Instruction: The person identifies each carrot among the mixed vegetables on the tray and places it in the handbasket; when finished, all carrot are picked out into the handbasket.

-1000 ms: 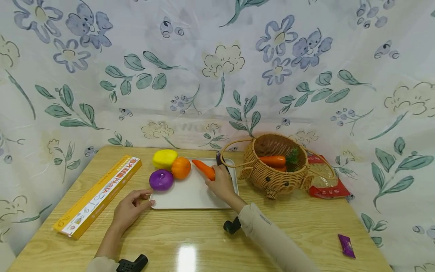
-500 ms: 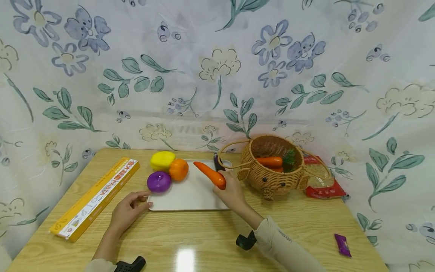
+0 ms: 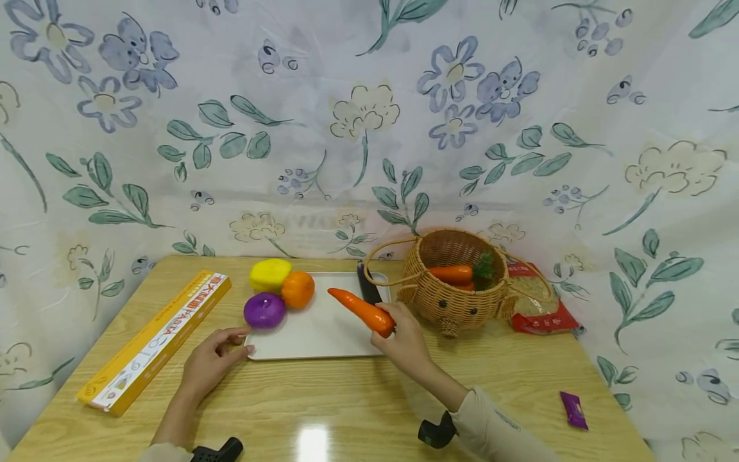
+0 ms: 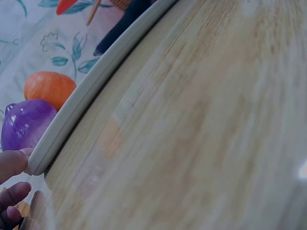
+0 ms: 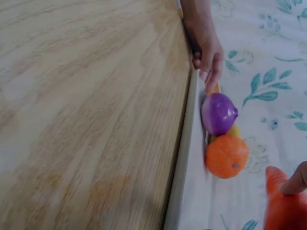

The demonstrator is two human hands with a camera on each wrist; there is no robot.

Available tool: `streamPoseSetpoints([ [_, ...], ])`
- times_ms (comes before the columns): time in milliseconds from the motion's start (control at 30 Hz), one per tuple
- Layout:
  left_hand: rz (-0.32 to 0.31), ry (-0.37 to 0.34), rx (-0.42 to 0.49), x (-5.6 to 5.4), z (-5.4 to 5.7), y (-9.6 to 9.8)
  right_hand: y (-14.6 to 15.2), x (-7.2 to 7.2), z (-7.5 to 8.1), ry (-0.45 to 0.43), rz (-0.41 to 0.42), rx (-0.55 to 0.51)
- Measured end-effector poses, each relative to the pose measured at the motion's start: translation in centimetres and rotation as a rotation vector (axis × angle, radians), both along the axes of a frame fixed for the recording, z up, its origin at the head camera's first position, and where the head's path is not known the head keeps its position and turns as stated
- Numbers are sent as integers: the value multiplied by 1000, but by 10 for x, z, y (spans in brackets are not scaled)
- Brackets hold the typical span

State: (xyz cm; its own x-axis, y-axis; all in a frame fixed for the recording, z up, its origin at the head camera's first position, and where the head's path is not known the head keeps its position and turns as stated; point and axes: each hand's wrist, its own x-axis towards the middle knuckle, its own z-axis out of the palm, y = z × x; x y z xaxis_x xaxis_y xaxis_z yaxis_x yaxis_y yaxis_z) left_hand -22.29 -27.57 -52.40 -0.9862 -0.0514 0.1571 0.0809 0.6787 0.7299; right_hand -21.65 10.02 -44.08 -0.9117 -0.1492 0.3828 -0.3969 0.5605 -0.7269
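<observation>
Carrot [image 3: 362, 310] sat gripped by its thick end in my right hand [image 3: 406, 339], lifted over the white tray's [image 3: 323, 337] right side. My left hand [image 3: 210, 360], fingers loosely curved, touched the tray's near-left corner beside the purple onion [image 3: 264, 310].

Wood table [image 3: 323, 410] w/ glare, floral cloth backdrop [image 3: 369, 128] behind & sides.

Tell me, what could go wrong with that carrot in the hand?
The right hand holds the carrot only at its thick end, above the tray, so it might slip and drop. Its tip points toward the orange; a swing could knock that into the purple onion. The left hand just touches the tray's corner, so a bump might slide the tray.
</observation>
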Motion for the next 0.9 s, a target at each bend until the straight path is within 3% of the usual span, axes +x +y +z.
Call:
streamPoseSetpoints([
  [200, 2, 6, 0, 0, -1, 1, 12, 5, 1, -22, 19, -46],
  [433, 9, 20, -5, -1, -1, 1, 27, 6, 3, 21, 50, -44],
  [633, 0, 25, -4, 0, 0, 2, 43, 0, 5, 32, 134, -1],
  [900, -6, 37, -7, -1, 0, 2, 65, -12, 21, 63, 179, 74],
])
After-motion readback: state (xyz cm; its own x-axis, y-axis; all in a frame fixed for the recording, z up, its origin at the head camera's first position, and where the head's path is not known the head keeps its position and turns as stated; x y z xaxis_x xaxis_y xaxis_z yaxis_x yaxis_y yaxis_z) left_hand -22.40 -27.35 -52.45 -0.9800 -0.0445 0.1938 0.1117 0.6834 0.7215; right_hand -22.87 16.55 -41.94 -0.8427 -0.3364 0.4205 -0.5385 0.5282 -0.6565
